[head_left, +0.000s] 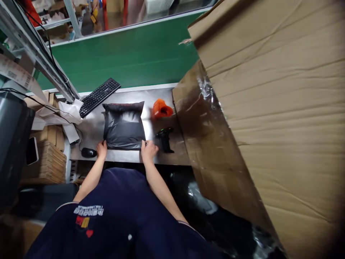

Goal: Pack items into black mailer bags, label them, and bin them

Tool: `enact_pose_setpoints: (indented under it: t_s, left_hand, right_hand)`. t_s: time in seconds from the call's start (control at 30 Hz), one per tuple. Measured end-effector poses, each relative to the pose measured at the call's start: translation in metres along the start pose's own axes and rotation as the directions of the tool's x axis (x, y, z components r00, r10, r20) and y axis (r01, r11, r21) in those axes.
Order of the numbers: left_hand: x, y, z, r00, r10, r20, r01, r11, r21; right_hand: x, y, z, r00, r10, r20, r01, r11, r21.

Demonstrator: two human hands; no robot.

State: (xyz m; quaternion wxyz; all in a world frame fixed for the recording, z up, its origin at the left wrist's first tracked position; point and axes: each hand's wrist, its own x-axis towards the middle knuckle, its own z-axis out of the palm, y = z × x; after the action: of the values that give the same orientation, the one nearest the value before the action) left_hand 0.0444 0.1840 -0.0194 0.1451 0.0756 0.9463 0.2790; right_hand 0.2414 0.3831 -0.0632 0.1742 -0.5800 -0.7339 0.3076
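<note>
A black plastic mailing bag (124,126), bulging with something inside, lies on the metal table in front of me. My left hand (101,149) pinches its near left corner, and my right hand (149,150) grips the near right corner. To the right of the bag is a black handheld scanner (165,139) with a small green light. Behind the scanner sits an orange tape dispenser or holder (162,109); its exact kind is unclear. A black computer mouse (88,153) rests just left of my left hand.
A black keyboard (100,97) lies at the back left by a green panel (126,54). Large cardboard sheets (280,108) wall off the right side. On the left are stacked flat cartons (54,162), a phone (32,151), a metal post (45,54) and hanging cables.
</note>
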Motion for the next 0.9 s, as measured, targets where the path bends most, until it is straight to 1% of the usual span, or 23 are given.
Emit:
enact_pose_setpoints:
  t_s: [0.07,0.1,0.13,0.17,0.2,0.23,0.27,0.3,0.33,0.37,0.4,0.43,0.5,0.6,0.7,0.77,0.8,0.83,0.87,0.9]
  left_hand:
    - [-0.007,-0.002,-0.002,1.0,-0.018,-0.024,0.017,1.0,-0.02]
    - [-0.012,-0.002,-0.002,0.999,-0.012,-0.052,0.011,0.999,-0.03]
    - [-0.017,-0.001,-0.003,0.996,0.03,-0.082,-0.033,0.999,-0.031]
    - [-0.022,0.001,-0.002,0.988,0.116,-0.105,-0.118,0.993,-0.014]
    - [-0.027,0.004,0.0,0.966,0.234,-0.108,-0.233,0.972,0.028]
    - [-0.03,0.008,0.003,0.93,0.358,-0.08,-0.351,0.932,0.091]
    - [-0.031,0.014,0.008,0.89,0.456,-0.021,-0.447,0.88,0.163]
    - [-0.03,0.019,0.014,0.86,0.507,0.057,-0.506,0.831,0.232]
    - [-0.028,0.024,0.02,0.85,0.511,0.131,-0.525,0.801,0.288]
    - [-0.025,0.027,0.027,0.854,0.489,0.18,-0.521,0.788,0.328]
    - [-0.021,0.029,0.033,0.864,0.461,0.203,-0.504,0.789,0.352]
    - [-0.017,0.029,0.038,0.876,0.438,0.203,-0.483,0.798,0.361]
    - [-0.01,0.027,0.044,0.896,0.411,0.167,-0.444,0.826,0.346]
    - [-0.008,0.019,0.045,0.924,0.369,0.098,-0.38,0.874,0.301]
    - [-0.016,0.015,0.035,0.949,0.304,0.082,-0.315,0.9,0.302]
    - [-0.019,0.02,0.022,0.957,0.271,0.106,-0.291,0.898,0.33]
    - [-0.016,0.026,0.013,0.955,0.275,0.109,-0.296,0.893,0.34]
    - [-0.01,0.034,0.0,0.95,0.301,0.088,-0.313,0.888,0.338]
    - [0.002,0.046,-0.019,0.937,0.346,0.043,-0.34,0.879,0.333]
    - [0.017,0.06,-0.045,0.913,0.408,-0.025,-0.377,0.865,0.331]
  right_hand:
    - [-0.004,-0.002,-0.006,1.0,-0.007,-0.02,0.006,0.999,-0.044]
    - [-0.009,-0.006,-0.008,0.998,-0.034,-0.046,0.031,0.997,-0.069]
    - [-0.015,-0.011,-0.009,0.994,-0.085,-0.07,0.077,0.992,-0.1]
    - [-0.021,-0.019,-0.007,0.984,-0.159,-0.076,0.148,0.98,-0.136]
    - [-0.028,-0.028,-0.004,0.967,-0.249,-0.055,0.236,0.956,-0.175]
    - [-0.033,-0.038,0.0,0.943,-0.334,-0.004,0.325,0.922,-0.208]
    - [-0.038,-0.047,0.006,0.918,-0.39,0.065,0.394,0.89,-0.23]
    - [-0.04,-0.055,0.011,0.901,-0.413,0.136,0.434,0.866,-0.248]
    - [-0.041,-0.061,0.017,0.892,-0.408,0.196,0.449,0.854,-0.263]
    - [-0.041,-0.063,0.021,0.891,-0.385,0.24,0.444,0.852,-0.278]
    - [-0.039,-0.062,0.024,0.897,-0.351,0.267,0.423,0.857,-0.293]
    - [-0.036,-0.059,0.026,0.906,-0.317,0.281,0.397,0.865,-0.306]
    - [-0.03,-0.048,0.027,0.921,-0.266,0.284,0.354,0.877,-0.324]
    - [-0.018,-0.031,0.022,0.945,-0.216,0.244,0.29,0.899,-0.327]
    - [-0.011,-0.017,0.007,0.955,-0.195,0.223,0.252,0.931,-0.265]
    - [-0.013,0.0,-0.005,0.948,-0.224,0.227,0.265,0.949,-0.17]
    - [-0.015,0.012,-0.01,0.945,-0.255,0.205,0.28,0.954,-0.107]
    - [-0.017,0.028,-0.013,0.942,-0.293,0.162,0.303,0.952,-0.035]
    - [-0.018,0.047,-0.013,0.937,-0.33,0.112,0.33,0.944,0.026]
    - [-0.017,0.066,-0.011,0.927,-0.368,0.063,0.363,0.928,0.088]
